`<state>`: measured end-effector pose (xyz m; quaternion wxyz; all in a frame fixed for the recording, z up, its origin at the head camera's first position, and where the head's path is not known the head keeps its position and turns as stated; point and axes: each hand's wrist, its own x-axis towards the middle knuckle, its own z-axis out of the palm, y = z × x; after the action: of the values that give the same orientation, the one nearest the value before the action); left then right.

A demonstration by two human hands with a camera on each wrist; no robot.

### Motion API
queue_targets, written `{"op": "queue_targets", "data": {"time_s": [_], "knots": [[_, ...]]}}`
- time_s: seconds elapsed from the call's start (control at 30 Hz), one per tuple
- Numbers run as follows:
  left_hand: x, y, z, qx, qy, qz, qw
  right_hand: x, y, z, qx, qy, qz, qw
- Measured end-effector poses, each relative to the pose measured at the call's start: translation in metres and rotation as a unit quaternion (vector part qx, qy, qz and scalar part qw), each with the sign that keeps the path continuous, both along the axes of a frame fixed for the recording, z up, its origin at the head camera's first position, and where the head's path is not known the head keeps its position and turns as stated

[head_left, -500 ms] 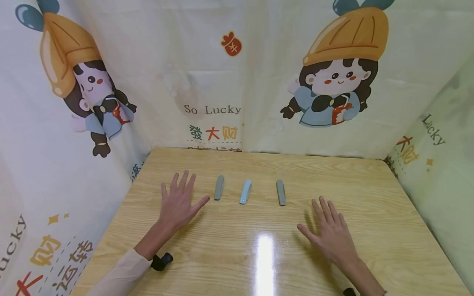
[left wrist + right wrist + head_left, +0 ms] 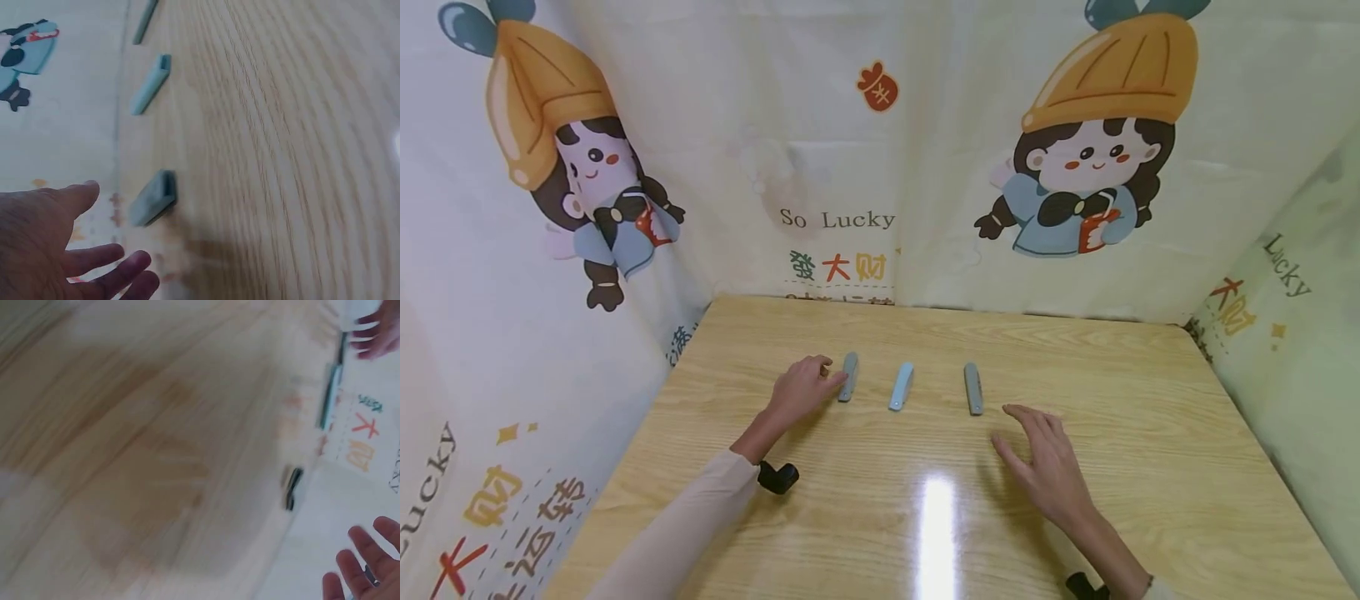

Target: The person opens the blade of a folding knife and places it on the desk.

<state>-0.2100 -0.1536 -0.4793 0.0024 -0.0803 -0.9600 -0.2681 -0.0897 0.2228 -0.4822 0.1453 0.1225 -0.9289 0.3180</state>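
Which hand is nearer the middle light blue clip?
Left. The left hand sits at the left clip, one over from the middle clip; the right hand lies farther off.

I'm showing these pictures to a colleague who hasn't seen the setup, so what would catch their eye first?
Probably the three small grey-blue clips in a row across the wooden table: the left clip, the middle clip and the right clip. The left hand reaches the left clip with its fingertips, while the right hand hovers spread just short of the right clip. Behind stands a bright cartoon curtain reading "So Lucky".
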Motion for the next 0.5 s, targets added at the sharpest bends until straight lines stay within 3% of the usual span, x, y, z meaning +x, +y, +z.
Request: {"op": "queue_targets", "data": {"time_s": [0.07,0.2,0.3,0.5], "knots": [[-0.007,0.005,-0.007,0.015,-0.022,0.000,0.9997,-0.002,-0.005,0.002,-0.057,-0.023,0.004,0.998],[-0.013,0.015,-0.017,-0.019,-0.033,0.027,0.9989,-0.007,-0.015,0.006,-0.139,-0.071,0.006,0.988],[-0.016,0.023,-0.018,-0.063,-0.019,0.047,0.9967,-0.012,-0.020,0.008,-0.162,-0.090,0.003,0.983],[-0.018,0.032,-0.016,-0.078,-0.001,0.049,0.9958,-0.020,-0.023,0.007,-0.182,-0.119,0.006,0.976]]}}
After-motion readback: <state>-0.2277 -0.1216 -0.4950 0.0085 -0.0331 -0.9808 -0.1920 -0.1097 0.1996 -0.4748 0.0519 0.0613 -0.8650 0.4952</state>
